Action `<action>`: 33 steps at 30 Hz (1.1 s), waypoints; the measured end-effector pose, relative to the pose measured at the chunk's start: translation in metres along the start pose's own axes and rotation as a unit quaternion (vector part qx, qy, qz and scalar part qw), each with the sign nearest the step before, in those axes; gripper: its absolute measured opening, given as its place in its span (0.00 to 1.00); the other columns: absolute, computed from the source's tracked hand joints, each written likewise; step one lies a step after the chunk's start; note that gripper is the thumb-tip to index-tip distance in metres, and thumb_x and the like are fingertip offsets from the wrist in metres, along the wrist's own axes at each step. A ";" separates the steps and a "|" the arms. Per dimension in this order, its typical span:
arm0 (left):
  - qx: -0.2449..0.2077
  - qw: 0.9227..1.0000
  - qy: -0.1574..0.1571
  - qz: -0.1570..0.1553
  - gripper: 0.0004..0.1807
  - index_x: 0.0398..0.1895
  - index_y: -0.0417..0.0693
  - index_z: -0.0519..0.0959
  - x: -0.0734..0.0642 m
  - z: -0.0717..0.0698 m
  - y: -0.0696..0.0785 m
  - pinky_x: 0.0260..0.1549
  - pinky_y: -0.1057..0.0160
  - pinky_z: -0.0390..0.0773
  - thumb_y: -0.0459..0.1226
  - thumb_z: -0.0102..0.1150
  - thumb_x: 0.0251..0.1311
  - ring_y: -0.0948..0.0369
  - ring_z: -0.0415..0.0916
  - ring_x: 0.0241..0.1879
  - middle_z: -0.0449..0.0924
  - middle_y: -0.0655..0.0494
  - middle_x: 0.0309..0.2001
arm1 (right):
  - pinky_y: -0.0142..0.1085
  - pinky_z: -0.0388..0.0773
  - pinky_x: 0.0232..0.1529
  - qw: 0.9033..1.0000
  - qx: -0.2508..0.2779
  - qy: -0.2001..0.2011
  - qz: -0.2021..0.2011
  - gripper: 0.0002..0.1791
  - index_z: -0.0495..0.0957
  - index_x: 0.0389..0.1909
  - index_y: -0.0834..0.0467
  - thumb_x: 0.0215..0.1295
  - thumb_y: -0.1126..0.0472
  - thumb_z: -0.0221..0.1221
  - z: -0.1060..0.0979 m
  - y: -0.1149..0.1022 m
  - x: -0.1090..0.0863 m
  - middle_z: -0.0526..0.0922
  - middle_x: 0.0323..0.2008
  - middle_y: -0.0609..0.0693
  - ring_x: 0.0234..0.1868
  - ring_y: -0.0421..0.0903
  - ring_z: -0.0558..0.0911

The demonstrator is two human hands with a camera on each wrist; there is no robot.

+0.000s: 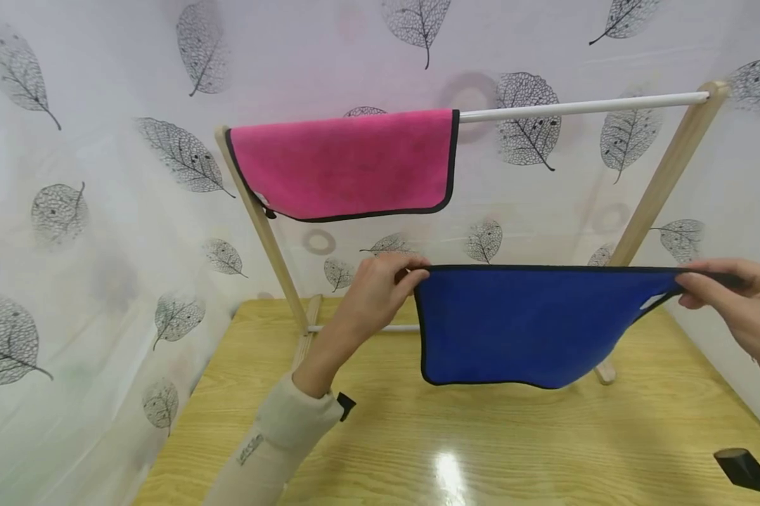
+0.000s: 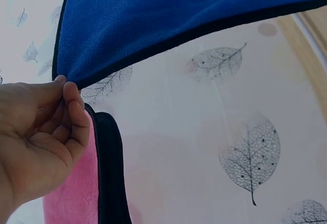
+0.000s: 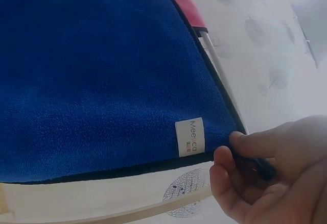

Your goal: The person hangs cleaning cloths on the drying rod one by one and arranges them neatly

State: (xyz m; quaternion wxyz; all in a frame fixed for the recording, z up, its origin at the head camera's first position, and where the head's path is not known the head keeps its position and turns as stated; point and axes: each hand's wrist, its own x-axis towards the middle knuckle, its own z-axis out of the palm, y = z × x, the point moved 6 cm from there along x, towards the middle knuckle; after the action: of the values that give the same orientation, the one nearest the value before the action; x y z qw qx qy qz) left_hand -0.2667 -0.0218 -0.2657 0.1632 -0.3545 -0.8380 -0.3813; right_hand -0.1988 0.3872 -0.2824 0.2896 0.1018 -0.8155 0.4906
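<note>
A blue towel [image 1: 519, 323] with black edging is stretched between my two hands, in front of the rack and below its top bar. My left hand [image 1: 382, 288] pinches its upper left corner between thumb and finger. At the other upper corner my right hand [image 1: 737, 288] pinches the edge, close to a white label [image 3: 190, 137]. The towel's lower edge hangs free and sags toward the right. Draped over the left half of the rack's white top bar [image 1: 576, 108] is a pink towel [image 1: 348, 165], also edged in black.
Two wooden posts hold the bar, the left post [image 1: 259, 225] and the right post [image 1: 664, 176]. The rack stands on a wood-grain table [image 1: 380, 436]. Behind hangs a pale sheet [image 1: 120, 70] printed with leaves. A lower white rod [image 1: 401, 328] runs behind the blue towel.
</note>
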 end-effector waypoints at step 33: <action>-0.024 0.995 -0.012 -0.091 0.10 0.51 0.42 0.87 0.040 -0.010 0.010 0.30 0.67 0.75 0.35 0.63 0.72 0.66 0.81 0.27 0.88 0.55 0.34 | 0.19 0.78 0.27 0.969 0.244 0.036 -0.006 0.12 0.88 0.35 0.56 0.68 0.75 0.62 -0.017 -0.008 0.033 0.86 0.19 0.46 0.18 0.33 0.84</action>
State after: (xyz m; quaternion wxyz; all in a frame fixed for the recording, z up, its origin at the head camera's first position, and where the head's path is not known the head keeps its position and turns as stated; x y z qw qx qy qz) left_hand -0.2873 -0.0061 -0.2323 0.1088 -0.2849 -0.8595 -0.4103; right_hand -0.2160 0.4022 -0.2512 0.2879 0.1563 -0.6594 0.6767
